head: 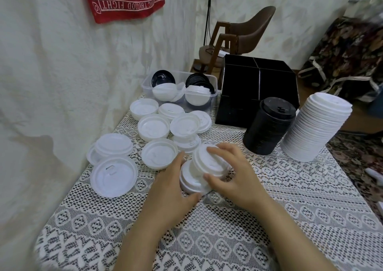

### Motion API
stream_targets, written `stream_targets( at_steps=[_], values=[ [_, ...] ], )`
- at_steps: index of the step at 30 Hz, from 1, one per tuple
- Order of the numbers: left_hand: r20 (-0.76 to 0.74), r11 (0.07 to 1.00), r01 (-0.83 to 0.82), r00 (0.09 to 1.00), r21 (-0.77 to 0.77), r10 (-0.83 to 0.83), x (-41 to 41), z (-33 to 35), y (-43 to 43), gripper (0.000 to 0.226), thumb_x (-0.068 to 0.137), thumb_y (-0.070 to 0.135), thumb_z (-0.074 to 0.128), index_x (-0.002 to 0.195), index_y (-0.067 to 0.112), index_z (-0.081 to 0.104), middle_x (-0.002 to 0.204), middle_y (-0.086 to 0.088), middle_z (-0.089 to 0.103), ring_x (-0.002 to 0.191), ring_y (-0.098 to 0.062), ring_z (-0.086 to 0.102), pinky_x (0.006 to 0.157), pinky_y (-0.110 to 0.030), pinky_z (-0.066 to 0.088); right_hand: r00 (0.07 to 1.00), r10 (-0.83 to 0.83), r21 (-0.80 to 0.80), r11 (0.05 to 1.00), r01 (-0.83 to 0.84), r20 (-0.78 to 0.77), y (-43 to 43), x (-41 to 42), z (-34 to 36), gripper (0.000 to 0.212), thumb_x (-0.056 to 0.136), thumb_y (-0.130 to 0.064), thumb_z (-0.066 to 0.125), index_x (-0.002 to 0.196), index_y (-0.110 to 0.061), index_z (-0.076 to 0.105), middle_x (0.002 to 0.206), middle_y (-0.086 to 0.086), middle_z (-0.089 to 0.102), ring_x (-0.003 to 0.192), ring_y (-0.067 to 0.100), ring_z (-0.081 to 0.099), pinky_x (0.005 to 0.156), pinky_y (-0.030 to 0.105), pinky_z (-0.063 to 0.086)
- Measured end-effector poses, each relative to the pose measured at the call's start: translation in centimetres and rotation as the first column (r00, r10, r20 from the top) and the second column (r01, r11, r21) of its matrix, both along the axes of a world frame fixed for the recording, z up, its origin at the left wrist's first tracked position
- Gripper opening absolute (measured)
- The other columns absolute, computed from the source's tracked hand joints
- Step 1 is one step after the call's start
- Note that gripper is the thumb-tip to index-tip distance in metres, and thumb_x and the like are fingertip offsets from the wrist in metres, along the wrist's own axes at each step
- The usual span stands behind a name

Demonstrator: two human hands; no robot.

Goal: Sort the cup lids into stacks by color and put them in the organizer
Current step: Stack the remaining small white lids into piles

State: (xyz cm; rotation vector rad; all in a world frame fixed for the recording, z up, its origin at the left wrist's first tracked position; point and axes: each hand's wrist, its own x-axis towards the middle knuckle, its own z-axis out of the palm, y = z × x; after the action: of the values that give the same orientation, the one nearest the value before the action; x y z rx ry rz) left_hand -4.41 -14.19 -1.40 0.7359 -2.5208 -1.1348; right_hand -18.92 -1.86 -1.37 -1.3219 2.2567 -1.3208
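My right hand [232, 171] grips a tilted short stack of white lids [205, 161], fingers over its top and thumb under its rim. Below it, my left hand [172, 179] holds a second short white stack [189, 180] that rests on the table. Several loose white lids [153, 128] lie scattered to the left. A tall stack of black lids [267, 125] and a taller leaning stack of white lids [315, 128] stand at the right. Behind them is the black organizer [259, 82] with divided compartments.
A clear plastic tub [180, 90] at the back holds black and white lids. A lace cloth [269, 219] covers the table, a white wall runs along the left, and a brown chair [244, 34] stands beyond the table. The table's right edge drops to a patterned carpet.
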Motion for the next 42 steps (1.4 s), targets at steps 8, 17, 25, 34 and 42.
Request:
stream_targets(
  at_steps=[8,17,25,34,42],
  values=[
    [-0.005,0.998,-0.005,1.0,0.066,0.006,0.0,-0.4,-0.2,0.103,0.075,0.043,0.077,0.15,0.043,0.007,0.144,0.023,0.033,0.133,0.0,0.031,0.106,-0.024,0.03,0.992,0.096,0.157,0.984,-0.082,-0.083,-0.4,1.1,-0.7,0.061,0.082,-0.038,0.075,0.132,-0.051,0.043,0.146,-0.022,0.03,0.137,-0.006,0.021,0.107,0.006,0.012],
    [-0.041,0.998,0.036,0.999,0.052,-0.033,0.0,0.5,0.2,0.075,0.077,0.023,0.079,0.104,0.066,0.024,0.099,0.053,0.03,0.094,0.043,0.026,0.075,0.01,0.025,0.978,0.164,0.221,0.966,-0.134,-0.127,-0.4,1.4,-0.7,0.06,0.085,-0.046,0.069,0.14,-0.043,0.045,0.153,-0.015,0.026,0.139,-0.002,0.017,0.118,0.025,0.018],
    [0.002,0.999,0.019,1.0,-0.026,-0.019,-0.1,-0.5,-0.3,0.081,0.078,0.031,0.078,0.144,0.038,0.032,0.144,0.023,0.035,0.133,-0.001,0.032,0.112,-0.026,0.031,0.96,0.227,0.298,0.939,-0.17,-0.165,-0.2,1.5,-0.5,0.064,0.083,-0.044,0.052,0.145,-0.045,0.034,0.157,-0.014,0.019,0.135,-0.01,0.008,0.112,0.015,0.009],
    [0.005,0.999,0.022,1.0,-0.036,-0.022,0.1,-0.5,-0.3,0.084,0.078,0.033,0.077,0.148,0.036,0.03,0.149,0.022,0.031,0.136,0.0,0.027,0.115,-0.028,0.027,0.966,0.208,0.285,0.945,-0.158,-0.156,-0.1,1.0,-0.8,0.061,0.088,-0.037,0.066,0.144,-0.038,0.041,0.148,-0.026,0.021,0.135,-0.011,0.015,0.107,0.003,0.006],
    [-0.014,1.0,0.006,1.0,-0.022,-0.006,0.2,-0.2,-0.2,0.08,0.084,0.032,0.071,0.149,0.034,0.024,0.144,0.026,0.026,0.132,0.008,0.019,0.108,-0.015,0.016,0.963,0.228,0.317,0.932,-0.174,-0.14,-0.1,0.7,-0.4,0.06,0.089,-0.039,0.067,0.144,-0.036,0.042,0.151,-0.025,0.021,0.138,-0.008,0.019,0.113,0.013,0.014]
  ],
)
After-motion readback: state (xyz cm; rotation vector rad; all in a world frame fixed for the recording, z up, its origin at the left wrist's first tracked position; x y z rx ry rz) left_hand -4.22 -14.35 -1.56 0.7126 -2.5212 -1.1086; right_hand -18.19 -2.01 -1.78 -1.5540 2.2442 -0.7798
